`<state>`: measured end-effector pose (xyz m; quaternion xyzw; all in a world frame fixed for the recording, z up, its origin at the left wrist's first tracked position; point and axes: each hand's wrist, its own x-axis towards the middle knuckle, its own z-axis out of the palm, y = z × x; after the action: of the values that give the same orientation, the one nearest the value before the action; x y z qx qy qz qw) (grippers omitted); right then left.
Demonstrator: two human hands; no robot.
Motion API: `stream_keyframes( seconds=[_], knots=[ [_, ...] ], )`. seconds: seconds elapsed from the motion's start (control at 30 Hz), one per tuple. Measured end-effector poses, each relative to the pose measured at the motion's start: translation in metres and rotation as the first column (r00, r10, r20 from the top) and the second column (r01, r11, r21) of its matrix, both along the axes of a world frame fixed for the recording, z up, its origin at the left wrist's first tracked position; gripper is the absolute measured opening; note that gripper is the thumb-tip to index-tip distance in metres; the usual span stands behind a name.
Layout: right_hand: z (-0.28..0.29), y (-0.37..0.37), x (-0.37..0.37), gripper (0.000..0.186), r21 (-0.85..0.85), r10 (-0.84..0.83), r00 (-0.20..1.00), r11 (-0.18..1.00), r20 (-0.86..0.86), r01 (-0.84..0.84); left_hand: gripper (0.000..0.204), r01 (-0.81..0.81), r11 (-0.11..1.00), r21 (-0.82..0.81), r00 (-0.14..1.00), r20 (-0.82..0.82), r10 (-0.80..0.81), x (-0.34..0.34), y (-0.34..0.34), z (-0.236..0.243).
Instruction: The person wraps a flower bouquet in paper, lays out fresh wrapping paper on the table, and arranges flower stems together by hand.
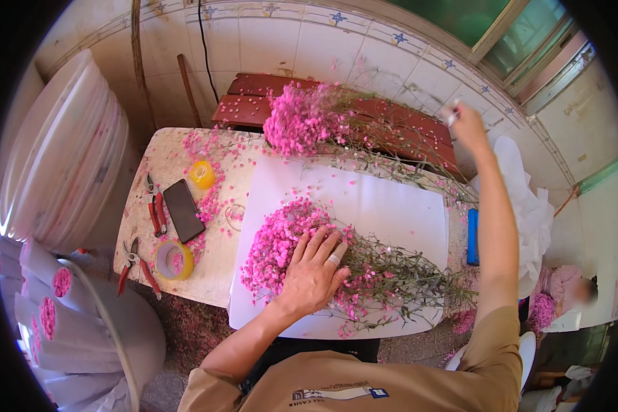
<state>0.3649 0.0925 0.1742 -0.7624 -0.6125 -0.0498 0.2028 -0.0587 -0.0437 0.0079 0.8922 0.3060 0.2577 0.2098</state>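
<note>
My left hand (312, 273) lies with fingers spread on a bunch of pink baby's breath (275, 240), which rests on white wrapping sheets (391, 213). Its green stems fan out to the right. My right hand (468, 127) is raised at the upper right, beyond the table's far edge, its fingers closed. From them a thin, motion-blurred baby's breath sprig (419, 90) trails leftward. Below it, a second pile of pink baby's breath (299, 120) lies across the table's far edge and a red-brown bench (391, 120).
On the table's left are two pruning shears (159, 213) (139, 264), a phone (183, 211), tape rolls (202, 175) (174, 261) and loose petals. A blue object (472, 237) lies right. Wrapped bunches fill a bin (110, 309) lower left; another person (563, 292) is far right.
</note>
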Motion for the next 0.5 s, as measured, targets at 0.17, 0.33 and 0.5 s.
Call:
stream_keyframes(
  seconds=[0.17,0.33,0.5],
  knots=[
    [0.062,0.022,-0.017,0.019,-0.018,0.201,0.785,0.972,0.586,-0.235,0.051,0.019,0.999,0.042,0.997,0.071,-0.022,0.017,0.015,0.037],
    [0.160,0.017,-0.101,0.019,0.137,0.118,0.694,0.944,0.710,-0.301,0.057,0.096,0.955,0.279,0.972,0.182,-0.151,0.087,0.116,0.053],
    [0.279,-0.022,-0.136,0.013,0.199,0.135,0.484,0.791,0.865,-0.578,0.064,-0.200,0.969,0.144,0.980,0.031,0.197,0.106,0.227,-0.005]
  ],
)
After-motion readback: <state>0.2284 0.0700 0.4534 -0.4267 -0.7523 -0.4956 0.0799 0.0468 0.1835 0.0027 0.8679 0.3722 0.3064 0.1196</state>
